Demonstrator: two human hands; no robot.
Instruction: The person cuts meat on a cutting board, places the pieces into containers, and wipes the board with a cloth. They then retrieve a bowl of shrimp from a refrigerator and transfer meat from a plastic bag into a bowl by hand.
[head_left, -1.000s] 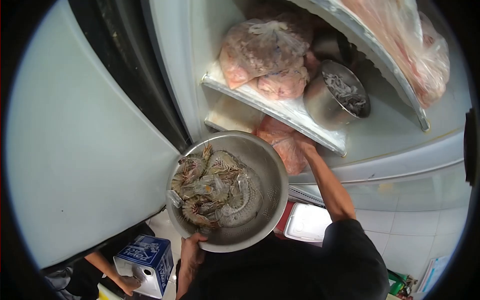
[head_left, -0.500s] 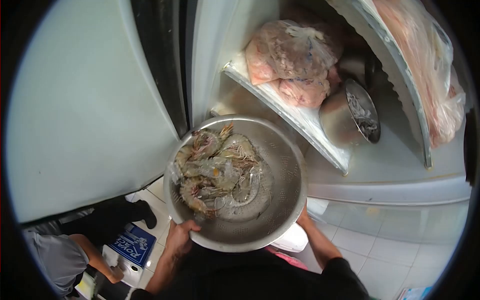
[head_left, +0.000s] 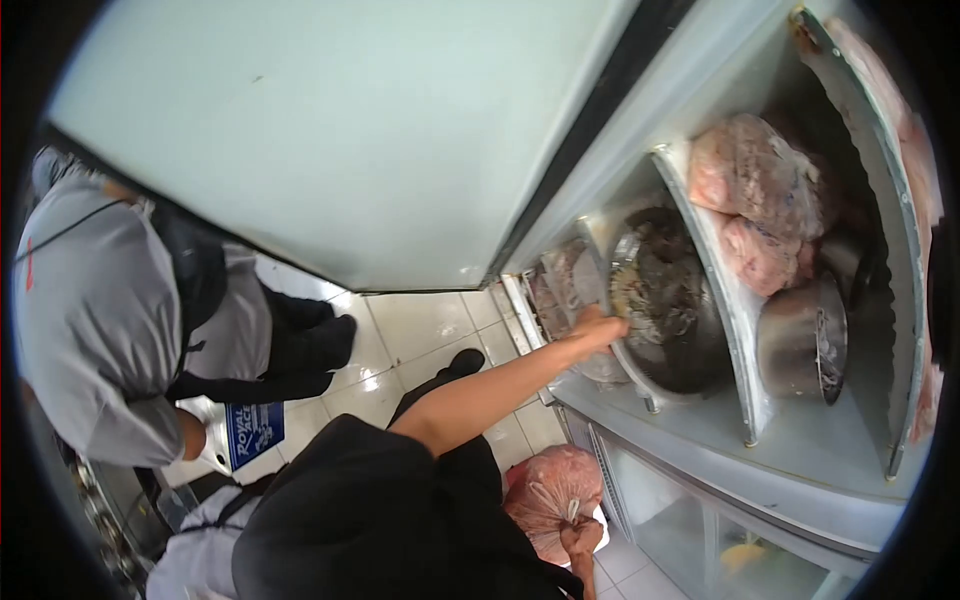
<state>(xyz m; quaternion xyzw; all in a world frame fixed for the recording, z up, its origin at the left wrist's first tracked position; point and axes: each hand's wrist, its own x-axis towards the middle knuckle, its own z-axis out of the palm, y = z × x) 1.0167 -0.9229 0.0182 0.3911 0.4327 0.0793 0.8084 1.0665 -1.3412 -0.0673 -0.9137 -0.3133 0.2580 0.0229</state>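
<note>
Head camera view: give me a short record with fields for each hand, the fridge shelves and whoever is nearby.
left hand: grips the rim of the metal colander, at the lower fridge shelf
right hand: holds a tied pink bag low by the body
shelf above: bagged meat, steel pot
fridge door: open
nearby: person in grey shirt, blue carton on the floor

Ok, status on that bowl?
Left hand gripping bowl rim, bowl inside fridge. Right hand holds pink bag, low. Another person left, apart.
</note>
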